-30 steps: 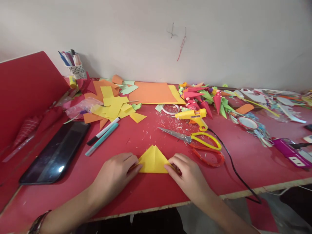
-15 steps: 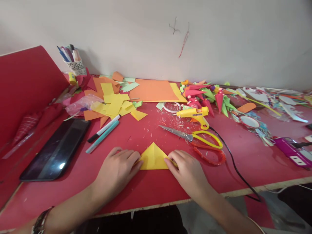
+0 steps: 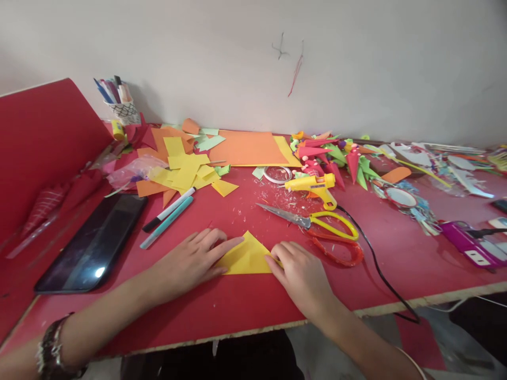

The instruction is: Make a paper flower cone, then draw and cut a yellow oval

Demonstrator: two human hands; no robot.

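Observation:
A folded yellow paper triangle (image 3: 250,256) lies flat on the red table with its peak pointing away from me. At its left side, my left hand (image 3: 198,257) has its fingers apart, the index fingertip resting on the paper's upper left slope. Opposite, my right hand (image 3: 298,266) grips the right corner between thumb and curled fingers. Scissors (image 3: 295,215) with yellow and red handles lie just beyond my right hand, and a yellow glue gun (image 3: 315,184) lies behind them.
To the left are a black phone (image 3: 92,245), a teal marker (image 3: 166,222) and a black-and-white marker. Yellow scraps (image 3: 188,171), an orange sheet (image 3: 245,148) and paper cones (image 3: 352,163) lie along the back. A purple power strip (image 3: 471,244) sits at the right, near the glue gun's black cord.
My left hand has let go of the left corner, and its index finger has stretched out onto the paper's upper left slope. My right hand stays at the right corner.

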